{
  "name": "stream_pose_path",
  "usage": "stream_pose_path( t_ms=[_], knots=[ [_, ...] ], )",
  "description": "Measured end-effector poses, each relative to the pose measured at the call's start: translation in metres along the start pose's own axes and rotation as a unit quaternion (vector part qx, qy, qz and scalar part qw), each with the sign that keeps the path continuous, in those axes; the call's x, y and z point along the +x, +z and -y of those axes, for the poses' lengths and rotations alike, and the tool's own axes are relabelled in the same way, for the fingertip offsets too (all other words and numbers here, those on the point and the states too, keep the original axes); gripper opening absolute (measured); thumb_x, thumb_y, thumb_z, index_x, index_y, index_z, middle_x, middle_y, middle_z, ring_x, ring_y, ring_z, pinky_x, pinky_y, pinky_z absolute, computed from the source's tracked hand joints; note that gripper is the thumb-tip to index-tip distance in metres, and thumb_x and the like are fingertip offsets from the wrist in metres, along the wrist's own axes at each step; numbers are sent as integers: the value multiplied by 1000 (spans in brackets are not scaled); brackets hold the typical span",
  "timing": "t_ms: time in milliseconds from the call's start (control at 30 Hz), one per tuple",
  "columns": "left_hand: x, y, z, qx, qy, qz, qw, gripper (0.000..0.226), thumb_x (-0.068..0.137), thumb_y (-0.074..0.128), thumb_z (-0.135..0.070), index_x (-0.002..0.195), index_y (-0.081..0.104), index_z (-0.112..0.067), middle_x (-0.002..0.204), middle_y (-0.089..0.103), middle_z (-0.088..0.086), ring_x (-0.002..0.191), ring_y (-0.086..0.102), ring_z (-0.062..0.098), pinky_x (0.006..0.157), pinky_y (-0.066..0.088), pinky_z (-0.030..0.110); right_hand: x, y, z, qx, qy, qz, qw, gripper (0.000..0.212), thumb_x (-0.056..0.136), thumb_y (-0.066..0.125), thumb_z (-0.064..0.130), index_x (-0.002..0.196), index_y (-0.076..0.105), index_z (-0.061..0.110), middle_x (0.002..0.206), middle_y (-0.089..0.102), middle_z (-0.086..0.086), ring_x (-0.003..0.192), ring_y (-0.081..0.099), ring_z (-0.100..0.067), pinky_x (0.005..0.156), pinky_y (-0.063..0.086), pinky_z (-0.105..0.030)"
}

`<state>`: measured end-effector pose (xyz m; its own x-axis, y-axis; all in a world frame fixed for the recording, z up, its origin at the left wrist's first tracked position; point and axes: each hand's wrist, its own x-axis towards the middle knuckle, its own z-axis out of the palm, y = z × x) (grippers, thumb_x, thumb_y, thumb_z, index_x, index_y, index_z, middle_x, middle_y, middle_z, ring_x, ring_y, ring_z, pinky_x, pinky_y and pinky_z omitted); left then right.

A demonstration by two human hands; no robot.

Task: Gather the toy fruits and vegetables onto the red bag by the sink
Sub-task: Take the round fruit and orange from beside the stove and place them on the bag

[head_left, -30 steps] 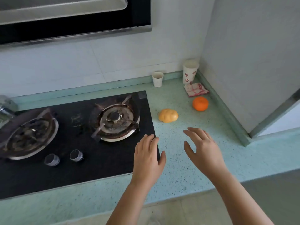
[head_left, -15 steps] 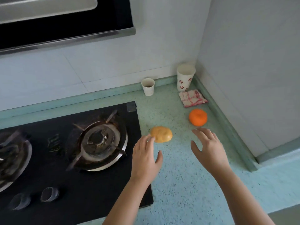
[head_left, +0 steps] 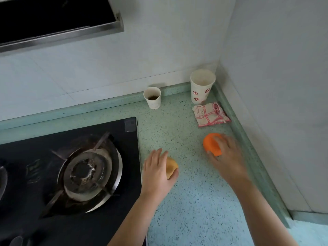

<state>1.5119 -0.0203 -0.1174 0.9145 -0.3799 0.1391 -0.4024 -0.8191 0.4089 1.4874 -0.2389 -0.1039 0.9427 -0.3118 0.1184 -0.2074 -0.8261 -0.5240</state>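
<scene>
A yellow-tan toy potato (head_left: 171,167) lies on the green speckled counter (head_left: 191,201) just right of the stove. My left hand (head_left: 158,172) covers its left side, fingers over the top and thumb under its near edge. A toy orange (head_left: 210,143) sits further right, near the wall kerb. My right hand (head_left: 228,157), blurred, wraps around its right and near sides. Both toys still rest on the counter. The red bag and the sink are out of view.
A black gas stove (head_left: 74,174) with a burner fills the left. At the back stand a small paper cup (head_left: 152,97) and a taller patterned cup (head_left: 202,86), with a folded pink-checked cloth (head_left: 210,115) beside them. White walls close the corner; a range hood (head_left: 58,20) hangs above.
Both hands reached forward from open above the counter and closed onto the toys: left onto the potato, right onto the orange. The camera moved closer and to the right.
</scene>
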Motion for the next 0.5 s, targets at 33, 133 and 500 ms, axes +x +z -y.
stream_pose_path(
  t_ms=[33, 133, 500],
  knots=[
    [2, 3, 1, 5, -1, 7, 1000, 55, 78, 47, -53, 117, 45, -14, 125, 54, 14, 118, 48, 36, 92, 44, 51, 4, 2, -2, 0, -5, -3, 1000, 46, 78, 69, 20, 119, 53, 7, 128, 47, -18, 113, 44, -38, 89, 40, -45],
    [4, 10, 2, 10, -19, 25, 999, 57, 77, 48, -53, 116, 49, -12, 125, 54, 14, 117, 49, 36, 90, 46, 52, 13, 10, -9, 12, -10, 10, 1000, 48, 72, 75, 17, 114, 55, 6, 125, 49, -20, 109, 47, -41, 85, 43, -47],
    [3, 26, 5, 12, -40, 32, 999, 59, 71, 59, -54, 116, 45, -19, 125, 49, 12, 114, 46, 33, 78, 52, 47, 17, 37, -20, 54, 12, 34, 998, 65, 71, 75, 22, 128, 44, 14, 141, 30, -18, 123, 30, -39, 86, 38, -44]
  ],
)
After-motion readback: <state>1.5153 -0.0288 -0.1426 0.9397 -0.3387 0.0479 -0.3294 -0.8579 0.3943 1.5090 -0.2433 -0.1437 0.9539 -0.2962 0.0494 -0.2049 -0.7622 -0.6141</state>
